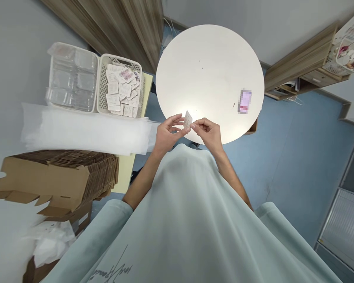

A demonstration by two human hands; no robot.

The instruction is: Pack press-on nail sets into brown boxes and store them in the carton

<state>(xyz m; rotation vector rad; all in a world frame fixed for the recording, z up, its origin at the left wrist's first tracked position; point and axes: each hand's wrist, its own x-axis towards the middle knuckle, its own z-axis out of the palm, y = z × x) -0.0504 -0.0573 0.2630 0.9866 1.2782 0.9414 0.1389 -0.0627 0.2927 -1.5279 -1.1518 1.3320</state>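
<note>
One stack of flattened brown cardboard boxes (47,177), lower left of frame; plain faces. Above it, upper left: clear plastic boxes (70,78) in a white tray, then a pile of translucent plastic sheets (85,129) below them. Lower edge, left of center: dark cursive script on the pale green shirt (188,212), cut off by folds, not readable with certainty. Upper left, beside the clear boxes: white basket (142,88) of loose cards (113,101); rows of small print, one with a pink pattern, lettering too small to read.

Center: left hand (166,135), palm inward, fingers extended and slightly spread, thumb reaching to the lower edge of a small white card (188,118); cannot tell whether it grips. Card stands tilted, over the near rim of the round white table (209,59); fine print, illegible. Right hand (210,135): thumb and index pinched narrowly on the card's lower right edge, other fingers curled. Right of center: purple item (245,101) on the table, pixelated; markings unreadable.
</note>
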